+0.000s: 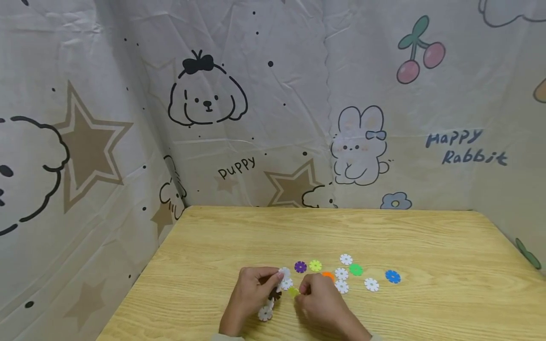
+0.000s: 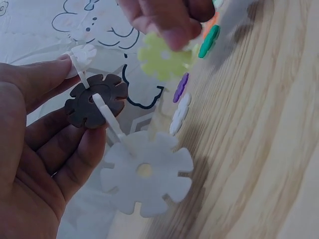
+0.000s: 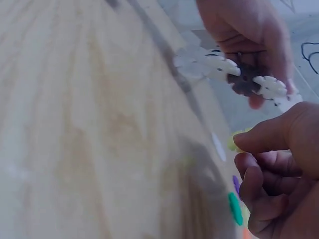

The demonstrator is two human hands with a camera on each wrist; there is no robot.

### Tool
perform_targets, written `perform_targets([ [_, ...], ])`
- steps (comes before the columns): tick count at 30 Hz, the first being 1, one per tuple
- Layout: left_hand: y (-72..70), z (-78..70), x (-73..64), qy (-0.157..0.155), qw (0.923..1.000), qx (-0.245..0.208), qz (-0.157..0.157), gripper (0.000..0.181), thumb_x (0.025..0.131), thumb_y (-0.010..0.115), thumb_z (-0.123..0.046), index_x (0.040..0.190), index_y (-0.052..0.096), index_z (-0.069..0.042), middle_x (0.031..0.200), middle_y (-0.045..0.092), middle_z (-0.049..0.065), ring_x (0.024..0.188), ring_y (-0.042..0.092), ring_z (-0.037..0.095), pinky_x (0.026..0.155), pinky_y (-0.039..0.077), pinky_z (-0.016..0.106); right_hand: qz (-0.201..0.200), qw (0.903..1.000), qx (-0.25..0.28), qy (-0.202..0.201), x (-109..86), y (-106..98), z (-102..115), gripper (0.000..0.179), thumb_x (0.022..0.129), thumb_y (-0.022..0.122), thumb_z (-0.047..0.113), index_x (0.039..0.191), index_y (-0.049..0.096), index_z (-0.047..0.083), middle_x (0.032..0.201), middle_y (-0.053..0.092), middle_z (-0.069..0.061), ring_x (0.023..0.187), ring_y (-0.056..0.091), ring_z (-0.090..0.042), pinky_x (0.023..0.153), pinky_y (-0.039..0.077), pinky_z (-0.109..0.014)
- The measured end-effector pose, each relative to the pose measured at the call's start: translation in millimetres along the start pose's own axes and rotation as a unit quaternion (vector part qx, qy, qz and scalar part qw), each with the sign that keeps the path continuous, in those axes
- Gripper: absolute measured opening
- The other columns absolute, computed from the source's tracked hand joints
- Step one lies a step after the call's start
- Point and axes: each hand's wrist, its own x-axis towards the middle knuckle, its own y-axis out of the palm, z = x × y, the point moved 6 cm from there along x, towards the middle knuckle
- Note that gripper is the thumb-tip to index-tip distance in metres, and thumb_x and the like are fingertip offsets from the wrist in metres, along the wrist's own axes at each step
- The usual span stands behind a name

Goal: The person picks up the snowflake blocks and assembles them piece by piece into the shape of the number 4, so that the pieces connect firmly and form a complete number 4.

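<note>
My left hand (image 1: 250, 292) grips a chain of notched plastic snowflake discs that slot into one another. In the left wrist view a dark brown disc (image 2: 112, 94) sits mid-chain, with the fingers behind it. A large white disc (image 2: 164, 186) forms the end closest to that camera, and another white disc (image 2: 84, 56) is by the thumb. Thumb and fingers of my right hand (image 1: 323, 300) pinch a yellow-green snowflake disc (image 1: 293, 291), just to the right of the chain and apart from it. In the right wrist view most of this disc (image 3: 233, 141) is hidden by the fingertips.
Loose discs lie on the wooden table (image 1: 204, 246) beyond my hands: purple (image 1: 300, 267), yellow (image 1: 315, 265), orange (image 1: 328, 275), green (image 1: 356, 270), blue (image 1: 393, 276) and several white ones (image 1: 371, 284). A printed curtain (image 1: 281, 109) hangs behind the table and along its sides.
</note>
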Motion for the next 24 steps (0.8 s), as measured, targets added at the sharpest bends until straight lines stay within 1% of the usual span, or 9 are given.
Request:
perform_targets([
  [3,1.9,-0.5,0.4,0.0,1.0,0.0,0.003,0.022,0.097,0.069,-0.024,0.1,0.079,-0.004,0.091,0.075,0.001,0.074,0.064,0.006,0.066,0.055,0.026,-0.021,0.9997,0.016,0.001,0.3,-9.3,0.4,0.013,0.078,0.075,0.001,0.076,0.063,0.006,0.066,0.056,0.004,0.059,0.052,-0.01,0.051,0.045,-0.025],
  [8,6.3,-1.2,1.4,-0.001,0.9999,0.002,0.015,0.021,0.097,0.069,-0.023,0.1,0.079,-0.004,0.089,0.074,-0.001,0.075,0.064,0.006,0.067,0.055,0.026,-0.038,0.9984,0.039,0.014,0.9,-23.7,-0.2,0.006,0.08,0.076,0.001,0.082,0.07,0.002,0.069,0.061,0.002,0.064,0.056,-0.012,0.057,0.048,-0.025],
  [10,8.2,-1.8,2.1,0.002,0.9998,0.004,0.02,0.021,0.097,0.069,-0.022,0.1,0.079,-0.004,0.089,0.074,-0.001,0.075,0.064,0.006,0.067,0.055,0.025,-0.044,0.998,0.042,0.018,1.0,-29.1,0.0,0.005,0.081,0.076,0.003,0.084,0.072,0.001,0.07,0.063,0.002,0.065,0.057,-0.012,0.057,0.049,-0.026],
  [13,11.1,-2.6,3.4,0.005,0.9996,0.006,0.028,0.022,0.098,0.068,-0.024,0.1,0.079,-0.005,0.088,0.074,-0.002,0.074,0.065,0.006,0.066,0.055,0.025,-0.054,0.9977,0.038,0.017,1.7,-36.9,2.1,0.004,0.084,0.076,0.005,0.083,0.073,0.003,0.07,0.063,0.003,0.062,0.054,-0.011,0.053,0.046,-0.025],
  [16,14.2,-3.4,4.2,0.006,0.9993,0.005,0.037,0.024,0.098,0.067,-0.026,0.101,0.079,-0.005,0.089,0.074,-0.002,0.075,0.066,0.006,0.066,0.055,0.025,-0.054,0.9974,0.044,0.017,2.5,-42.4,4.4,0.013,0.089,0.073,0.007,0.077,0.07,0.003,0.063,0.057,0.005,0.054,0.046,-0.008,0.047,0.038,-0.023],
  [19,16.9,-5.1,4.6,0.014,0.999,0.003,0.042,0.024,0.098,0.067,-0.026,0.101,0.079,-0.004,0.088,0.074,-0.002,0.073,0.066,0.005,0.065,0.055,0.024,-0.057,0.9971,0.047,0.019,2.8,-46.1,6.7,0.024,0.092,0.07,0.008,0.07,0.063,0.004,0.056,0.047,0.006,0.049,0.036,-0.006,0.045,0.029,-0.021],
  [21,18.6,-6.4,4.5,0.021,0.9988,0.002,0.043,0.023,0.098,0.067,-0.024,0.101,0.078,-0.003,0.087,0.074,-0.001,0.072,0.066,0.005,0.064,0.055,0.024,-0.06,0.9967,0.051,0.02,2.6,-47.7,8.4,0.028,0.094,0.069,0.009,0.067,0.06,0.006,0.054,0.043,0.006,0.047,0.033,-0.006,0.045,0.027,-0.021],
  [24,21.7,-8.8,4.6,0.03,0.9983,0.001,0.049,0.022,0.098,0.067,-0.021,0.099,0.078,-0.003,0.082,0.073,-0.002,0.066,0.065,0.003,0.06,0.055,0.023,-0.067,0.996,0.054,0.025,1.8,-49.4,10.2,0.034,0.094,0.068,0.009,0.063,0.054,0.008,0.053,0.038,0.006,0.046,0.031,-0.006,0.045,0.025,-0.021],
])
